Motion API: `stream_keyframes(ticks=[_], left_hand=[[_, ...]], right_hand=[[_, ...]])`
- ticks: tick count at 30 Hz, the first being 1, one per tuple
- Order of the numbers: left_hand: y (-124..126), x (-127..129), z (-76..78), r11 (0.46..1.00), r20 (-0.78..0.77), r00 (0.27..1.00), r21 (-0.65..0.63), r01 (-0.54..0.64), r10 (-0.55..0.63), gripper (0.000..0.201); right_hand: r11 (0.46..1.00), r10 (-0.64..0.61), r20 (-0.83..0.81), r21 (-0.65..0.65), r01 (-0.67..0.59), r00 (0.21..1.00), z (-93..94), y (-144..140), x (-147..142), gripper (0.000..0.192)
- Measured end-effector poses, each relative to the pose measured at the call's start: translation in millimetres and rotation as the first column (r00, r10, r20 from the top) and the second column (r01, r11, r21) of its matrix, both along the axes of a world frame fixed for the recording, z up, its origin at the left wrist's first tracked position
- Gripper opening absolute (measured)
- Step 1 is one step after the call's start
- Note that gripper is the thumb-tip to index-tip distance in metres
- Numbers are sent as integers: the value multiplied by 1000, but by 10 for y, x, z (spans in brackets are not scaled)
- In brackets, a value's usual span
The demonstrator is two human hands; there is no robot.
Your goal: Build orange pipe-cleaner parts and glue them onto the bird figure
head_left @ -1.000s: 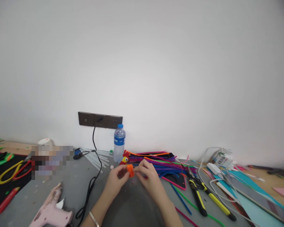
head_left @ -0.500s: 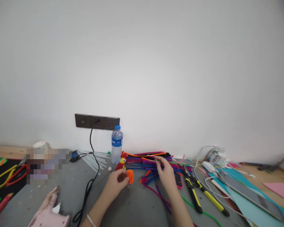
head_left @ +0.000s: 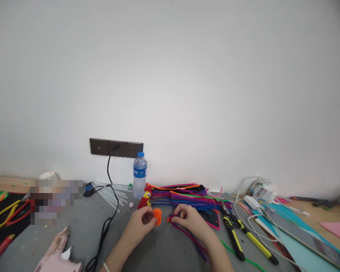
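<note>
- My left hand (head_left: pixel 138 223) pinches a small orange coiled pipe-cleaner piece (head_left: pixel 157 216) between thumb and fingertips, holding it just above the grey tabletop (head_left: pixel 158 253).
- My right hand (head_left: pixel 190 221) sits just beside it, fingers curled in and closed on the end of a purple fuzzy pipe cleaner (head_left: pixel 192 240) that trails back along the table under my wrist.
- The orange piece and the purple end are near each other but apart.
- Just behind my left hand stands a little red and yellow pipe-cleaner bird figure (head_left: pixel 145 198), and behind that a clear plastic water bottle with a blue cap (head_left: pixel 139 175).
- A flat heap of mixed-colour pipe cleaners (head_left: pixel 184 194) lies against the wall beyond my right hand.
- To the right lie yellow-and-black handled pliers (head_left: pixel 234 238), well clear of my fingers.
- At lower left I see a pink hot-glue gun (head_left: pixel 58 255), and a black power cable (head_left: pixel 107 219) running up to the dark wall socket strip (head_left: pixel 116 147).
</note>
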State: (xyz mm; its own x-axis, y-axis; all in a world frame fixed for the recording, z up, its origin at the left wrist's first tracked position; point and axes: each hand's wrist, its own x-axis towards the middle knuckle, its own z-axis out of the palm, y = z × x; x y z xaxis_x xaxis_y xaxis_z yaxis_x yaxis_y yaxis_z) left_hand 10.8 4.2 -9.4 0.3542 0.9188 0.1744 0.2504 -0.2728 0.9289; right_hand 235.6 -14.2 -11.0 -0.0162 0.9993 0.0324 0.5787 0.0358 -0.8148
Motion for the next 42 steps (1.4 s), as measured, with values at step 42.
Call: stream_keyframes(ticks=[42], left_hand=[[59,-27,80,842,524,819,-531,98,236,32]], right_hand=[[1000,12,-440,-18,-22,898,33,62,-374,37]])
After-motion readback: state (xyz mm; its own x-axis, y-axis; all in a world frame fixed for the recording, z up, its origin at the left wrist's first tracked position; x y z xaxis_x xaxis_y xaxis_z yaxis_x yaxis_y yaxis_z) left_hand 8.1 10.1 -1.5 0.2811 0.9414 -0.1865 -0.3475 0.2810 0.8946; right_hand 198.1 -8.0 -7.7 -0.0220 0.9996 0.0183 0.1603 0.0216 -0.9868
